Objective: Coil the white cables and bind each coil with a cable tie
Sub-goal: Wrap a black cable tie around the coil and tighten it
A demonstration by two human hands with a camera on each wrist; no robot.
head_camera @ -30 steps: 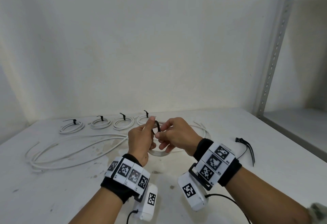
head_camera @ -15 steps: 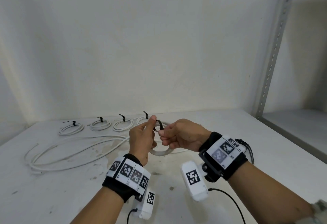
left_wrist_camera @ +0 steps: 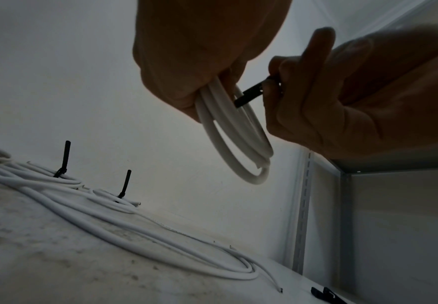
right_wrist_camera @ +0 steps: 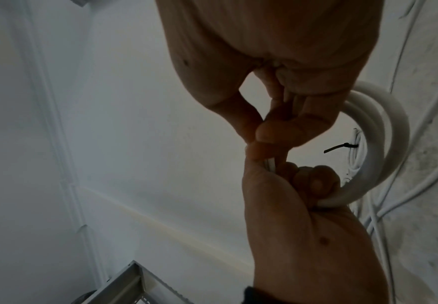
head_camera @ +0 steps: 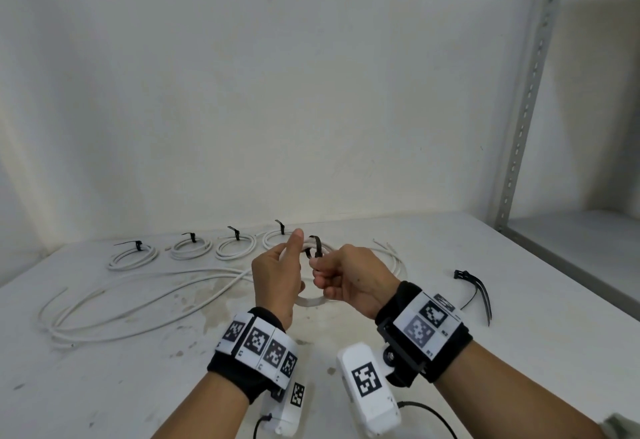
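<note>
My left hand grips a small coil of white cable, held above the table with the thumb up. A black cable tie loops over the top of that coil. My right hand pinches the tie's end between thumb and fingers, close against the left hand. The coil's lower arc shows between the two hands, and its side shows in the right wrist view. Most of the tie is hidden by fingers.
Several tied white coils lie in a row along the back of the white table. Loose white cables sprawl at the left. Spare black ties lie to the right. A grey metal shelf upright stands at the right.
My right hand has drawn back to the right with the tie's end, its wrist turning outward. The left hand has kept the coil in place with its thumb raised.
</note>
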